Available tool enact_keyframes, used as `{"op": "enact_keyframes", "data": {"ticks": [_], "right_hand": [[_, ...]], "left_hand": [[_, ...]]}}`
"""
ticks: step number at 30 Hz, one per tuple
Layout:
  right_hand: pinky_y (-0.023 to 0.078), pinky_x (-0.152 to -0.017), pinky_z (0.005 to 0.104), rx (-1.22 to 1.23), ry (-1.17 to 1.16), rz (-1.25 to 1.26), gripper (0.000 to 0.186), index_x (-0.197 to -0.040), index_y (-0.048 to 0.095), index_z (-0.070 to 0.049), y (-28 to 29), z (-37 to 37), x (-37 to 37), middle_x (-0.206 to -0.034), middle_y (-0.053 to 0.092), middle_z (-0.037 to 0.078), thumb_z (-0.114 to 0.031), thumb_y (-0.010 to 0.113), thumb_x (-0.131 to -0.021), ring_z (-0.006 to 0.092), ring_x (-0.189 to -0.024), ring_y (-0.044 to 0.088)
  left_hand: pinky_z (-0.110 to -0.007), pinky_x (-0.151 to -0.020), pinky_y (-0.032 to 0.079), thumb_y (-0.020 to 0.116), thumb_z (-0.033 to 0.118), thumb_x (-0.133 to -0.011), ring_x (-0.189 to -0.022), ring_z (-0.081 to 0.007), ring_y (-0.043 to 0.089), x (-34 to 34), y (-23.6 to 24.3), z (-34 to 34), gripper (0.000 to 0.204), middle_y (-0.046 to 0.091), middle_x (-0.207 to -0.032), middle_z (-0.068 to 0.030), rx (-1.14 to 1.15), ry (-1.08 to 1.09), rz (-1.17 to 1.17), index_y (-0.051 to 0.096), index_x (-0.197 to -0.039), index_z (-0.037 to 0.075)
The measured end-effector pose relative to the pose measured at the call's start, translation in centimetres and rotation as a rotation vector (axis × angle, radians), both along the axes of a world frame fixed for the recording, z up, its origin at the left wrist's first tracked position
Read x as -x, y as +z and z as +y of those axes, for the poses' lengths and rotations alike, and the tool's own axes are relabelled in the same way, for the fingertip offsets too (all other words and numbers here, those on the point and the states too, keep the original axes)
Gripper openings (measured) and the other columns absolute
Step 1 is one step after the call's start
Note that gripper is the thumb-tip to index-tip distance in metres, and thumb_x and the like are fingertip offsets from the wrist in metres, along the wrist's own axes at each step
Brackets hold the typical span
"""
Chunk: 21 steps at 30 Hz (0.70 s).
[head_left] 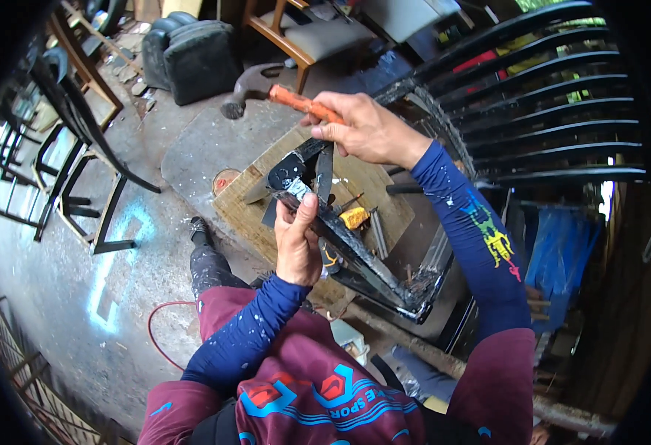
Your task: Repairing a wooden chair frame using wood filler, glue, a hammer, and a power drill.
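My right hand (370,127) is closed round the orange handle of a claw hammer (290,97). The hammer's dark, worn head points left, above the corner of a black chair frame (355,245). My left hand (298,241) grips that frame near its corner, thumb on top and the other fingers partly hidden. By the thumb shows a whitish patch (296,188); whether it is bare material or a separate piece I cannot tell. The frame belongs with a black slatted chair back (548,96) at the upper right, and lies over a wooden board (248,215).
On the board lie a yellow object (354,217) and some metal strips (379,233). A round tin (225,181) sits at its left edge. Black chair frames (92,193) stand left, a dark armchair (196,59) behind. A red hose (151,326) crosses the floor.
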State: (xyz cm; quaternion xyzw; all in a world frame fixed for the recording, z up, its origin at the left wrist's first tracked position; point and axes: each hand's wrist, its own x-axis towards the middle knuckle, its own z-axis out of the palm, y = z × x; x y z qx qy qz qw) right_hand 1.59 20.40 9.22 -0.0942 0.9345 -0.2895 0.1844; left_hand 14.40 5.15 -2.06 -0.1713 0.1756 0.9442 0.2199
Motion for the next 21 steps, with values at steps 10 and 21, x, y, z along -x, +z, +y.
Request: {"op": "enact_keyframes", "data": {"ticks": [10,21], "right_hand": [[0.051,-0.075,0.0422,0.106,0.217,0.001,0.019,-0.102,0.065,-0.003,-0.7,0.0,0.9,-0.087,0.069,0.018,-0.016,0.070,-0.090,0.0370,-0.085,0.068],[0.051,-0.077,0.0353,0.116,0.228,-0.426,0.020,-0.110,0.064,-0.001,2.5,-0.3,3.2,-0.091,0.069,0.012,-0.016,0.063,-0.097,0.0209,-0.084,0.066]], "left_hand": [[-0.026,-0.081,0.048,0.070,0.010,-0.087,-0.085,-0.0099,0.061,0.7,-0.6,1.6,0.028,0.065,-0.096,0.0005,0.176,0.178,-0.057,0.060,-0.112,0.005],[-0.050,-0.109,0.046,0.093,0.029,-0.068,-0.125,-0.0317,0.058,-0.4,-8.0,2.0,0.109,0.047,-0.150,-0.0107,-0.672,-0.113,0.045,0.031,-0.156,0.008]]}}
